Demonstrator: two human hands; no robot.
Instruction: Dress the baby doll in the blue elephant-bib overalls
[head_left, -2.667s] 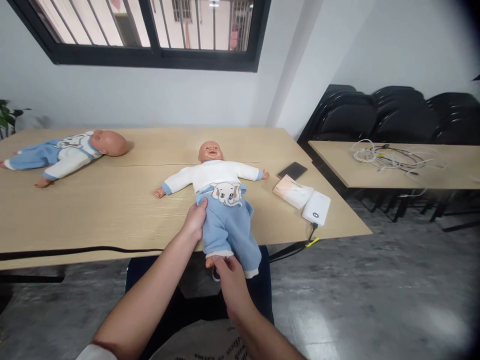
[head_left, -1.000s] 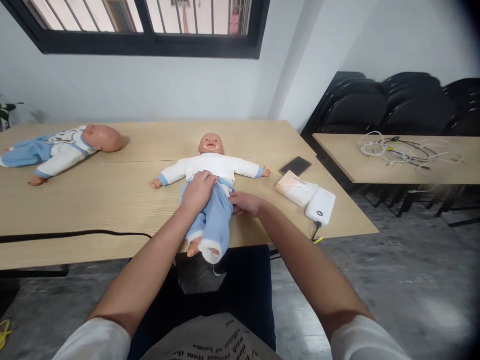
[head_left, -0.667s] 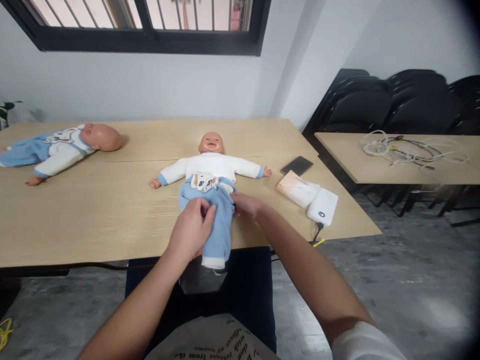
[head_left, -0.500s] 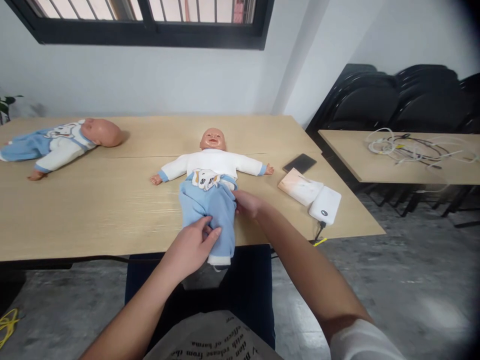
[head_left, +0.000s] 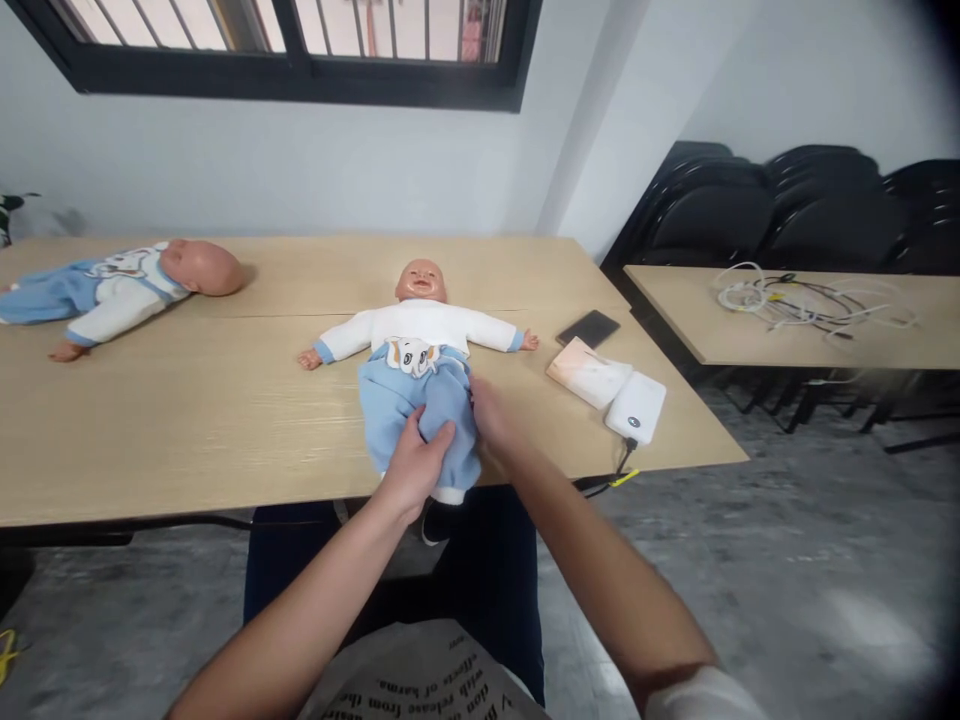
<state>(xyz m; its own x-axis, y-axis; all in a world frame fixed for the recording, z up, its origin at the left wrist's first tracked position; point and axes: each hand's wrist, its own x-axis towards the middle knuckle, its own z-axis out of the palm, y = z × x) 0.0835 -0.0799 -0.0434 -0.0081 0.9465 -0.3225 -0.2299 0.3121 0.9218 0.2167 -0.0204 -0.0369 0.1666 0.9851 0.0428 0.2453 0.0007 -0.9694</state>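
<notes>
A baby doll point(head_left: 421, 282) lies face up on the table, arms spread, in a white top point(head_left: 420, 325) and light blue trousers point(head_left: 390, 400) with an animal face on the front. My left hand point(head_left: 420, 462) holds the trouser leg on the right from its inner side, thumb and fingers closed on the cloth. Against the outer side of the same leg is my right hand point(head_left: 491, 415), gripping the trousers near the thigh; its fingertips are partly hidden. The trouser cuffs reach the table's front edge.
A second doll point(head_left: 202, 268) in similar clothes lies at the left on the table point(head_left: 225, 420). To the right are a dark phone point(head_left: 589, 328), a tissue pack point(head_left: 585, 372) and a white power bank point(head_left: 636, 408) with a cable. Tangled cables point(head_left: 780, 300) lie on another table near stacked chairs point(head_left: 709, 215).
My left hand has moved up and right along the trouser leg. That leg's cuff has shifted up and to the right. The right hand stays at the leg's outer side. The view has shifted slightly.
</notes>
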